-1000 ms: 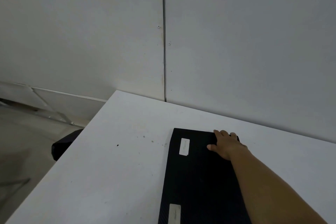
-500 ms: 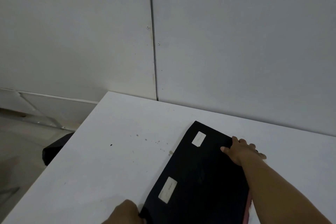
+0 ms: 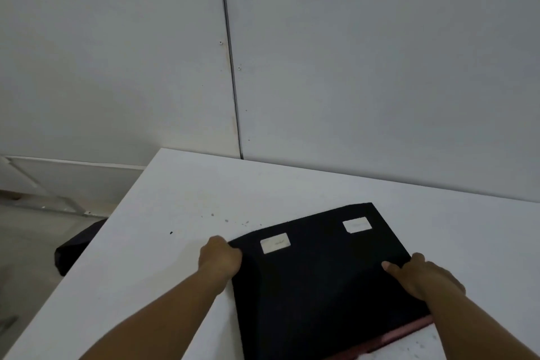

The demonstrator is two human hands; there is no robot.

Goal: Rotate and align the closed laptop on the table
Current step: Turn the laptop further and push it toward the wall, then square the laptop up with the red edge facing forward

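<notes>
The closed laptop (image 3: 321,280) is black with two white stickers near its far edge and a reddish strip along its near edge. It lies flat on the white table (image 3: 181,202), its long side roughly across my view, turned slightly clockwise. My left hand (image 3: 219,257) grips its left far corner. My right hand (image 3: 423,275) holds the right edge, thumb on top of the lid.
A grey panelled wall (image 3: 350,67) stands right behind the table's far edge. The table's left edge runs diagonally; a dark object (image 3: 76,251) sits on the floor below it. Small dark specks mark the tabletop left of the laptop.
The laptop has turned clockwise from lengthwise to crosswise. My left hand came into view and took its left corner; my right hand moved along with the right edge.
</notes>
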